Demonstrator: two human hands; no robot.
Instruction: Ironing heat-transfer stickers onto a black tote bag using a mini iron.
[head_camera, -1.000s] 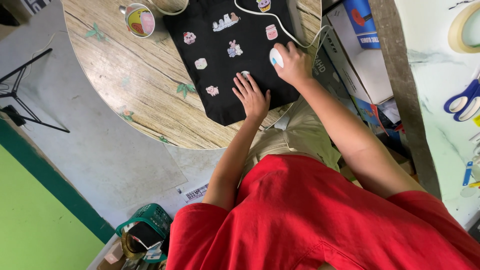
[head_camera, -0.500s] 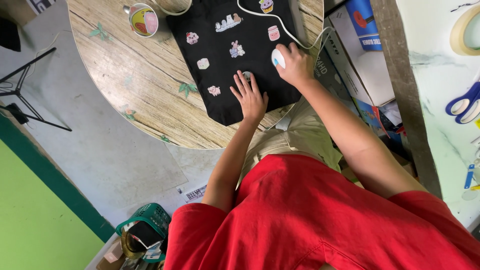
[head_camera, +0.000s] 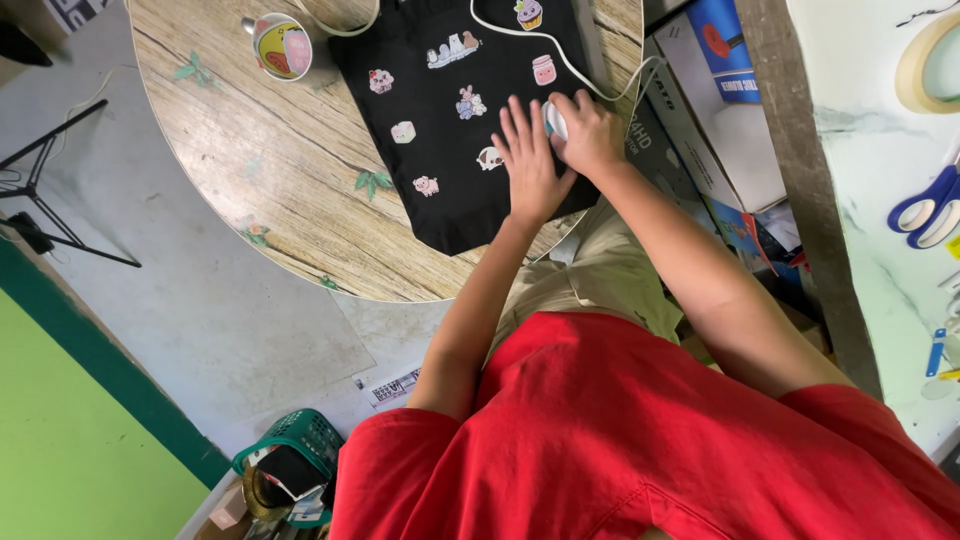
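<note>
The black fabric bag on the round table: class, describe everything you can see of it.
The black fabric bag lies flat on the round wood-grain table, its near corner overhanging the table's edge. It looks like soft cloth and carries small cartoon patches: animals, a cupcake, a pink jar. A white cord curves across its top. The left hand rests flat on it, fingers spread; the right hand presses a small white device against it. A colourful mug stands beside it.

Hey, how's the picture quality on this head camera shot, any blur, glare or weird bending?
Head view: soft even light, no harsh glare; the black cloth and its patches look sharp, the left hand and right hand too; the round table edge bows with wide-angle distortion; faint shadow under the hands.
</note>
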